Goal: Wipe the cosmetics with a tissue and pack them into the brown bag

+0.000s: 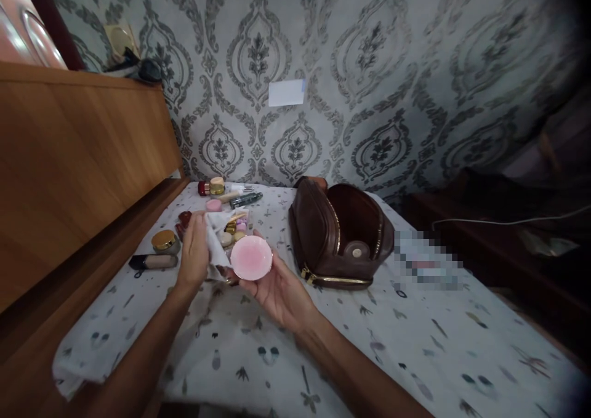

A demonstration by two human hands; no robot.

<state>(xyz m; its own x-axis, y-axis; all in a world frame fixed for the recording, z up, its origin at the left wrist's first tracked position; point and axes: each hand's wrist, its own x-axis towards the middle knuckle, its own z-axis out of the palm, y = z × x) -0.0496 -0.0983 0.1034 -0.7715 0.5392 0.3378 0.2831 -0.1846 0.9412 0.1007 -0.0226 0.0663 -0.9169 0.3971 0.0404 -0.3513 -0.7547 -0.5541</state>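
Note:
My right hand (290,298) is closed around a round, pink, glossy container (252,258), perhaps a cosmetic compact or jar, with its flat face turned up toward me. My left hand (194,258) grips a white wipe or cloth (216,242), which hangs beside the pink container's left edge. Behind both hands lie small cosmetics, among them a pink round item (213,205) and a dark green tube (246,200). Left of my left hand are a gold-lidded jar (165,241) and a foundation bottle (159,261) with a black cap, lying on its side.
To the right stands a brown leather bag (314,233), its gold zip undone and its inside showing. A patterned white cloth (351,350) covers the table. Wooden furniture (87,141) borders the left side, and a patterned wall (295,36) rises at the back.

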